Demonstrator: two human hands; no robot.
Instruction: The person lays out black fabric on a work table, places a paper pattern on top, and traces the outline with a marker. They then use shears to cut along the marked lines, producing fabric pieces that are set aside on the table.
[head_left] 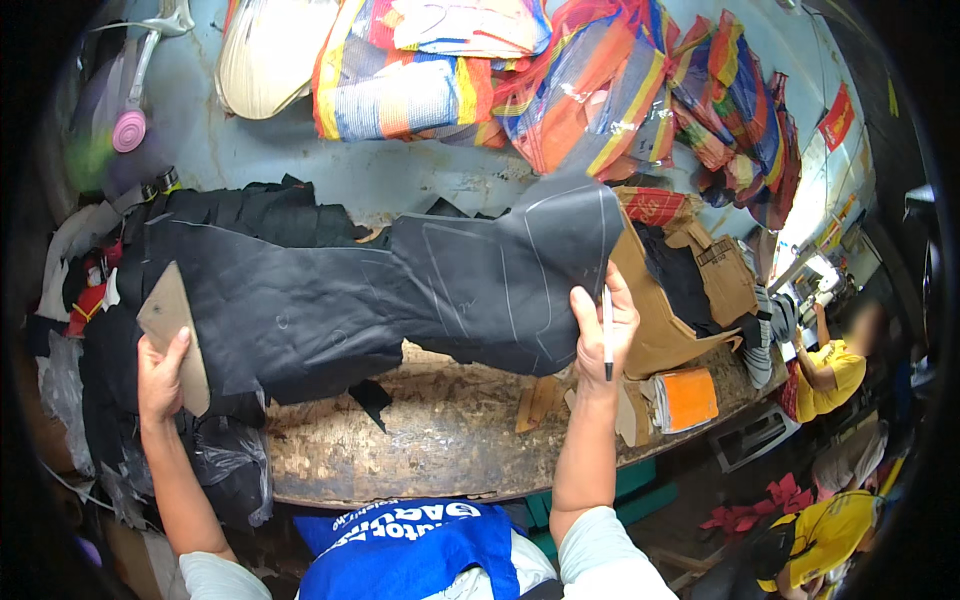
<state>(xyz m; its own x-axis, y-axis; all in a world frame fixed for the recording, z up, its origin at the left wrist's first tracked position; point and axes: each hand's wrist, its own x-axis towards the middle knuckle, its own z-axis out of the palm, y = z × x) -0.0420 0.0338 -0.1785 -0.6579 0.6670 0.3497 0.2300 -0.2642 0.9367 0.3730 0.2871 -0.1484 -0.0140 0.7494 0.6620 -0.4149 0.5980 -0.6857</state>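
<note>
A long sheet of black leather-like material [330,300], marked with pale drawn outlines, stretches across the worktable. Its right part is lifted, and my right hand [608,325] grips that edge between thumb and fingers. A white pen [607,335] with a dark tip is held in the same hand, pointing down. On the left, my left hand [165,375] is closed around a flat tan template [177,335] with straight sides, tilted upright in front of the sheet's left part. Whether those fingers also touch the sheet, I cannot tell.
Behind the sheet lies a heap of black material [270,212]. An open cardboard box [655,300] stands right of my right hand, near an orange packet [688,398]. The worn wooden table [330,460] ends close to me. Striped mesh bags [410,100] hang behind; two people in yellow are at right.
</note>
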